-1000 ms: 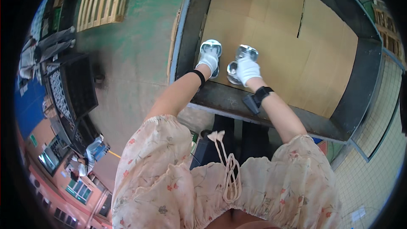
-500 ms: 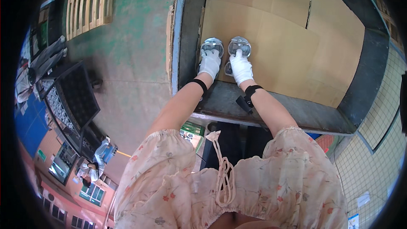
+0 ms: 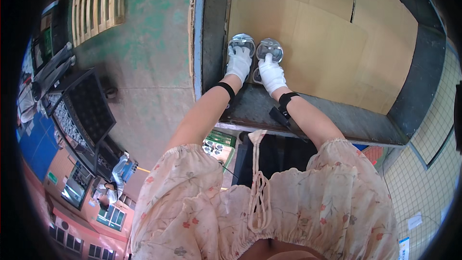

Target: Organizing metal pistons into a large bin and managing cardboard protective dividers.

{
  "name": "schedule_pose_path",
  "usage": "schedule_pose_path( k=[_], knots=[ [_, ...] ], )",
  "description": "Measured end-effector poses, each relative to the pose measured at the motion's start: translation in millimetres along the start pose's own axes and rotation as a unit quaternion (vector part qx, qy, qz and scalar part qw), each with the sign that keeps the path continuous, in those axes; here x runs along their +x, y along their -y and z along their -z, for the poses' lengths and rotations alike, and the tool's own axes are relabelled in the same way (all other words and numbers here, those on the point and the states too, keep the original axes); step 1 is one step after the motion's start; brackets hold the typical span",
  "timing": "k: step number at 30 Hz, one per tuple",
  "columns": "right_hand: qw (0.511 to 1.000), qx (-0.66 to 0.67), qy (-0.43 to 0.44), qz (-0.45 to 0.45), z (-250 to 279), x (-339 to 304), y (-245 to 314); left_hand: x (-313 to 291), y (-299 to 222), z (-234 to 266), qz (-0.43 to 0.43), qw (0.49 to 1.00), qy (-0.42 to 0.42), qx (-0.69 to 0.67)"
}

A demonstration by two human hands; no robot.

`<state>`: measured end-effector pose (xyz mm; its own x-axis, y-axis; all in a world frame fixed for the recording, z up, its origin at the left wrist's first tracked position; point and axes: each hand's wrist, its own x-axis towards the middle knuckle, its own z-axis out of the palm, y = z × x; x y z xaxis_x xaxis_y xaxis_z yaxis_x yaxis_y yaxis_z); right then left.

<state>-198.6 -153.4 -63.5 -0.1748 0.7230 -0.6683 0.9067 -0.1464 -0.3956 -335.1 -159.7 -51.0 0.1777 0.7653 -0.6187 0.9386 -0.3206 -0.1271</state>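
Under my left hand [image 3: 239, 62] lay one round metal part [image 3: 242, 42], gripped from above; my right hand [image 3: 271, 73] gripped a second metal part [image 3: 269, 48] just beside it. Both rested on cardboard sheets [image 3: 327, 43] inside a dark-walled bin [image 3: 346, 120]. Left of my hands, beyond the wall, was green floor [image 3: 149, 33].

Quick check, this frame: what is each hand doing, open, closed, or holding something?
Left hand: white-gloved, closed on a round silver metal part.
Right hand: white-gloved, closed on a second round silver metal part, over the brown cardboard-lined bin.
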Motion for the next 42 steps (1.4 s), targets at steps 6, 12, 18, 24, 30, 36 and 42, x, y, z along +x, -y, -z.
schedule_pose_path(
  k=[6, 12, 18, 24, 30, 36, 42],
  knots=[
    [0.999, -0.025, -0.005, 0.032, 4.0, -6.1, 4.9, 3.4, 1.7, -7.5, -0.014, 0.999, 0.042, 0.01],
    [0.997, -0.054, -0.004, 0.062, 1.7, 1.0, -5.4, 9.0, 1.7, 1.1, -0.013, 0.999, 0.046, -0.006],
    [0.969, -0.161, 0.086, 0.165, 34.2, -8.3, -2.4, -25.8, 14.6, 80.3, 0.053, 0.973, 0.044, -0.221],
    [0.955, -0.06, 0.128, 0.26, 143.5, -46.8, -7.5, -225.3, -6.5, 183.3, 0.175, 0.805, -0.28, -0.493],
    [0.967, -0.057, 0.104, 0.224, 211.3, -122.1, -58.0, -398.4, -169.1, 144.9, 0.391, 0.758, -0.227, -0.47],
    [0.916, -0.062, 0.221, 0.329, 184.7, -221.0, -51.3, -487.8, -367.3, 98.2, 0.623, 0.532, -0.089, -0.567],
    [0.774, -0.289, 0.296, 0.48, 134.1, -270.7, -58.4, -479.3, -462.4, 113.7, 0.641, 0.407, -0.073, -0.646]
  ],
)
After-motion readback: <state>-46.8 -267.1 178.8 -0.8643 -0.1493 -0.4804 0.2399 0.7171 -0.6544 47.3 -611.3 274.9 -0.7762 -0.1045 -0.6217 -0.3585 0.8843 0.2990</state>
